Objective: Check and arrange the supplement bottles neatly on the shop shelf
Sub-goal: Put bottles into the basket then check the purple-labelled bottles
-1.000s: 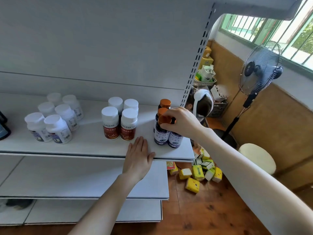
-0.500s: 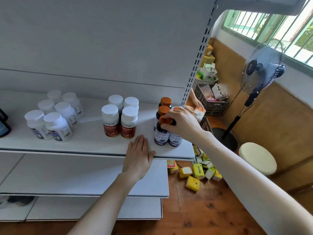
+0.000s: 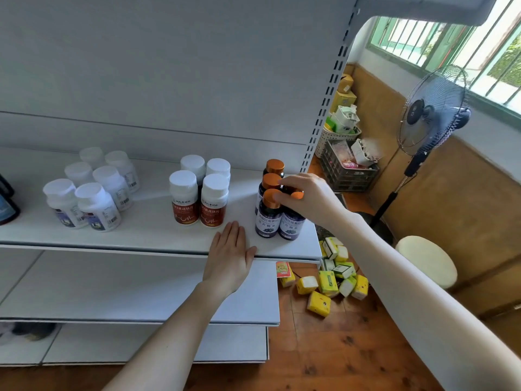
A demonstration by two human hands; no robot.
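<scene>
On the white shelf (image 3: 146, 235) stand three groups of supplement bottles. Several dark bottles with orange caps (image 3: 269, 218) cluster at the right end. My right hand (image 3: 307, 197) rests on top of this cluster, fingers closed over the cap of the front right dark bottle (image 3: 291, 225). White-capped bottles with red labels (image 3: 184, 203) stand in the middle, and white bottles with blue labels (image 3: 95, 204) stand to the left. My left hand (image 3: 229, 255) lies flat, fingers together, on the shelf's front edge, holding nothing.
A dark bottle (image 3: 7, 208) shows at the far left edge. Two lower shelves (image 3: 135, 292) jut out below. Yellow and green boxes (image 3: 328, 280) lie on the wooden floor. A standing fan (image 3: 431, 114), a round stool (image 3: 425, 261) and crates of goods (image 3: 348, 167) stand to the right.
My right hand has slid a little right and back over the orange caps, exposing the front left cap. The person seen behind the shelf post is gone. My left hand has not moved.
</scene>
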